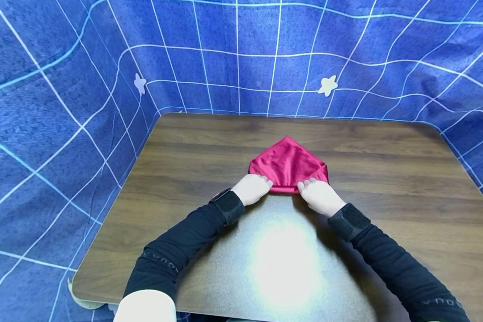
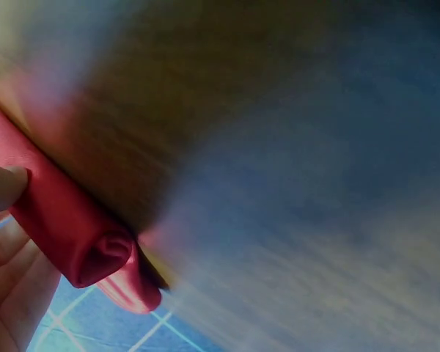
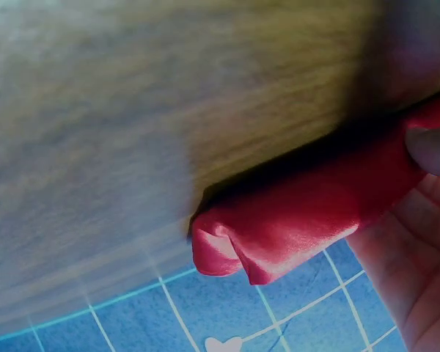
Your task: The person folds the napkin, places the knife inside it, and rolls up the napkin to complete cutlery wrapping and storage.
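A shiny crimson satin cloth (image 1: 287,163) lies on the wooden table, its far side folded to a point and its near edge rolled into a tube. At the left end of that roll, my left hand (image 1: 251,188) pinches the fabric. My right hand (image 1: 319,196) grips the right end the same way. In the left wrist view the rolled cloth (image 2: 66,205) shows a spiral open end, with the thumb (image 2: 6,183) pressing on top. The right wrist view shows the roll's other end (image 3: 279,220) and the thumb (image 3: 434,152) on it.
The brown wood-grain table (image 1: 201,147) has a bright glare patch near its front edge. A blue curtain (image 1: 225,40) with white grid lines hangs behind and to the left. Two pale star shapes (image 1: 328,85) show on it. Dark bands circle both wrists.
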Demonstrator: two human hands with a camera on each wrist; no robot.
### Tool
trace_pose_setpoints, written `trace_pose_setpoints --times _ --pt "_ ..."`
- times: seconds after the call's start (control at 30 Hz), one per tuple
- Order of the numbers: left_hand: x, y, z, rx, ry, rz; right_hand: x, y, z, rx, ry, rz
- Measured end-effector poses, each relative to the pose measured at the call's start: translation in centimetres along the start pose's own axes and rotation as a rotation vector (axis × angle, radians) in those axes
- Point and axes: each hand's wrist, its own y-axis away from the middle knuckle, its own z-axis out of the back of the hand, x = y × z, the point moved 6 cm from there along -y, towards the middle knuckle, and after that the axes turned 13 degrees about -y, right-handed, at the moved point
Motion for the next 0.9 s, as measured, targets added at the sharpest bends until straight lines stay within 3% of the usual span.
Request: trace_pose_setpoints --times 0.23,0.37,0.6,0.77,0.9 --pt "1.0 -0.5 -1.1 0.1 0.091 0.064 -0.6 -0.2 0.0 0.078 -0.069 -0.093" --pt "1.8 -1.0 -1.7 0.18 0.175 0.115 -0.3 -0.3 0.0 -0.012 0.009 -0.141" --pt "2.4 -1.5 -1.9 0.283 0.295 0.16 1.4 -0.3 0.3 -0.224 0.29 -0.166" --pt "2.4 -1.4 -1.7 0.311 0.367 0.17 1.1 -0.4 0.4 -0.229 0.279 -0.151" --pt "2.4 -1.1 -1.6 0.276 0.393 0.192 1.0 -0.8 0.4 -0.221 0.242 -0.105"
